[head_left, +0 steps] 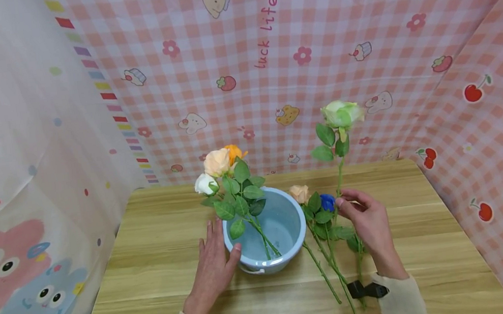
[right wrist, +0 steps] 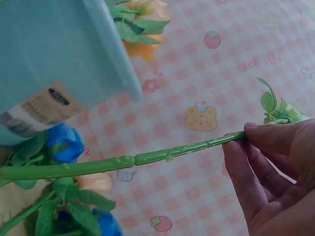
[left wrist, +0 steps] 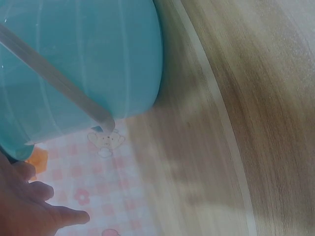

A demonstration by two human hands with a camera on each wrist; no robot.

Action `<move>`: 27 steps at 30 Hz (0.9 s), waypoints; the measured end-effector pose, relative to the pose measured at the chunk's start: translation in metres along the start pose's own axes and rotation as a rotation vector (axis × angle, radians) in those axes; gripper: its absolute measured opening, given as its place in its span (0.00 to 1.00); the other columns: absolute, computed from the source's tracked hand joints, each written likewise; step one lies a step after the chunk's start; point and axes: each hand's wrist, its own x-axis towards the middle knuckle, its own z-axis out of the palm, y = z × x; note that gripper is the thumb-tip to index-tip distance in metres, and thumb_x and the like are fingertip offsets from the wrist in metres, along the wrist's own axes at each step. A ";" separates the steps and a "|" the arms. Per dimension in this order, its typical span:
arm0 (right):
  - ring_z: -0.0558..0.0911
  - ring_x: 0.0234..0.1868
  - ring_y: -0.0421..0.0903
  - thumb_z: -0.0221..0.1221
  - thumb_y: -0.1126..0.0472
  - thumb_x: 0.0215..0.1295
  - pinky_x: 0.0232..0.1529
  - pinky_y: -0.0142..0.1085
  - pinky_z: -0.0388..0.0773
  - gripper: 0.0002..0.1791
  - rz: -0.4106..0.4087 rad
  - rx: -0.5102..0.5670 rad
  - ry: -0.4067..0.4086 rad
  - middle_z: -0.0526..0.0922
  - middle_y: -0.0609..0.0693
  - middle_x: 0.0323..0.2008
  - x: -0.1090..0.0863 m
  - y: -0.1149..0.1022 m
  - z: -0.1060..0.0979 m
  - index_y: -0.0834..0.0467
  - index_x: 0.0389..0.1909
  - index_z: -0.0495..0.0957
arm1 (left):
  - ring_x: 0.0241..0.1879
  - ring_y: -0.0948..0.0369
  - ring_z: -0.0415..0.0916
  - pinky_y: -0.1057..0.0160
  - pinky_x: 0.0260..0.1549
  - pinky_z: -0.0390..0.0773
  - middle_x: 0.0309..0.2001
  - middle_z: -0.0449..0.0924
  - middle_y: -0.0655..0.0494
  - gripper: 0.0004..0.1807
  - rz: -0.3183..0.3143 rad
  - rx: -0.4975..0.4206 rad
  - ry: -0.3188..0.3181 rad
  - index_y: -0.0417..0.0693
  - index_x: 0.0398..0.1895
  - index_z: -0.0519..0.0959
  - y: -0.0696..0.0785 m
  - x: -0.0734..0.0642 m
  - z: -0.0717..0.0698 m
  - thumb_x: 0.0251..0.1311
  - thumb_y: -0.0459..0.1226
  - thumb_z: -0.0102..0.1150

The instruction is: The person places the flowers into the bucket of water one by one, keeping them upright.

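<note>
My right hand (head_left: 369, 226) pinches the green stem (right wrist: 182, 150) of a pale green-white rose (head_left: 342, 114) between thumb and fingers, and the bloom stands upright above it. A light blue bucket (head_left: 288, 219) is at the middle of the table. Against its left side lies my left hand (head_left: 213, 271), fingers extended and thumb near the rim. Inside the bucket, several stems lean left, bearing a peach rose (head_left: 217, 162), an orange flower (head_left: 234, 152) and a white rose (head_left: 206, 184). The left wrist view shows the bucket's wall (left wrist: 98, 54) and part of the left hand (left wrist: 29, 206).
Right of the bucket, a peach rose (head_left: 300, 194) and a blue rose (head_left: 328, 202) lie on the wooden table (head_left: 153, 269) with crossing leafy stems. The right wrist view shows two blue blooms there. Patterned cloth (head_left: 243, 76) hangs behind and at both sides.
</note>
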 end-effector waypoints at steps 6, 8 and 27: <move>0.87 0.39 0.38 0.66 0.64 0.70 0.44 0.34 0.86 0.19 -0.017 0.036 0.011 0.84 0.48 0.41 0.002 -0.013 0.005 0.70 0.57 0.80 | 0.80 0.37 0.45 0.27 0.71 0.48 0.79 0.51 0.33 0.44 -0.003 -0.002 -0.003 0.31 0.81 0.48 0.000 0.000 -0.001 0.75 0.52 0.47; 0.87 0.40 0.39 0.66 0.64 0.70 0.45 0.34 0.86 0.19 -0.016 0.042 0.010 0.84 0.48 0.41 0.002 -0.017 0.007 0.69 0.57 0.80 | 0.80 0.37 0.45 0.27 0.71 0.48 0.79 0.51 0.33 0.44 -0.004 -0.005 -0.003 0.31 0.81 0.48 0.001 0.000 -0.001 0.75 0.51 0.48; 0.88 0.42 0.40 0.66 0.61 0.71 0.45 0.34 0.86 0.17 -0.129 0.032 0.020 0.84 0.50 0.42 0.007 -0.046 0.026 0.65 0.56 0.83 | 0.80 0.37 0.45 0.27 0.71 0.49 0.80 0.49 0.35 0.45 -0.011 0.008 -0.018 0.32 0.82 0.47 0.000 0.000 0.000 0.76 0.54 0.44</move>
